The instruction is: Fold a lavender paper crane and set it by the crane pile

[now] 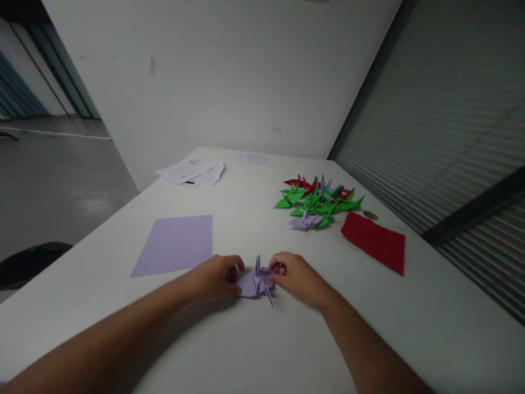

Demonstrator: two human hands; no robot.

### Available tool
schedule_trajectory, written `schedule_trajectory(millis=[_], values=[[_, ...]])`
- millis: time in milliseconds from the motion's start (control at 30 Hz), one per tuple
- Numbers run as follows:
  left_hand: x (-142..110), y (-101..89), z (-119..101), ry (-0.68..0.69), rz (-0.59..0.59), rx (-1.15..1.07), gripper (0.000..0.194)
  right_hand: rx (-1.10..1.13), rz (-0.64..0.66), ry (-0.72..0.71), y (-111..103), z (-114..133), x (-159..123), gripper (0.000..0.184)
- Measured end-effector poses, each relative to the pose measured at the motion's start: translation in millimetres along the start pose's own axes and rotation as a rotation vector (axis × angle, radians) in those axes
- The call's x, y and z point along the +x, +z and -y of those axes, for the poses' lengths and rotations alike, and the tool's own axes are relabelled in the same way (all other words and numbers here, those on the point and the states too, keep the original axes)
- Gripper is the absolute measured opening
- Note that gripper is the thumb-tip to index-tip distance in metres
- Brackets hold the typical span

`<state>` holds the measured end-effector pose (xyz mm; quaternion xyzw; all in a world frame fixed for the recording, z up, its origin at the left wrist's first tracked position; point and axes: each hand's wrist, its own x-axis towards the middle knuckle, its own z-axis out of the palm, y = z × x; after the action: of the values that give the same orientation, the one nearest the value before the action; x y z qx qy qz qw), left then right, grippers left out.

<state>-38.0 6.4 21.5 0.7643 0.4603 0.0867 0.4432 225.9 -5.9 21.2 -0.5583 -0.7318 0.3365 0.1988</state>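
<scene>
A small lilac origami crane [257, 282] lies on the white table [229, 350] in front of me. My left hand [217, 277] pinches its left wing, fingers curled closed. My right hand [296, 275] pinches its right wing in the same way. The crane's neck and tail points stick up between the two hands. A flat lilac paper sheet [176, 243] lies to the left of my left hand.
A heap of several folded green, red and lilac cranes [318, 202] sits at the right rear. Red paper sheets [374, 241] lie beside it, near a small brown coin-like disc [370, 215]. White printed papers [192, 172] lie at the far left edge. A wall and window blinds border the table.
</scene>
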Motion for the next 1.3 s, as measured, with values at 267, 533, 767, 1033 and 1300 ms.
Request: schedule_trajectory(millis=[267,533,767,1033,1300], values=[[-0.6,2.5,-4.9,0.037,-0.023,0.046,0.042,0.057,0.071,-0.026,2.6,8.7,-4.7,0.013],[-7.1,-0.5,-10.8,0.122,-0.074,-0.015,0.046,0.028,-0.015,-0.174,-2.7,14.3,-7.6,0.026],[-8.3,3.0,-11.6,0.23,-0.141,0.051,0.071,0.034,-0.07,-0.307,-7.1,20.3,-10.8,0.021],[-3.6,13.6,-14.4,0.229,-0.16,0.096,0.056,-0.044,-0.017,-0.314,-6.2,28.4,-13.3,0.017],[-2.9,14.9,-20.4,0.247,-0.146,0.126,0.038,-0.018,0.047,-0.301,0.1,25.6,-12.3,0.018]])
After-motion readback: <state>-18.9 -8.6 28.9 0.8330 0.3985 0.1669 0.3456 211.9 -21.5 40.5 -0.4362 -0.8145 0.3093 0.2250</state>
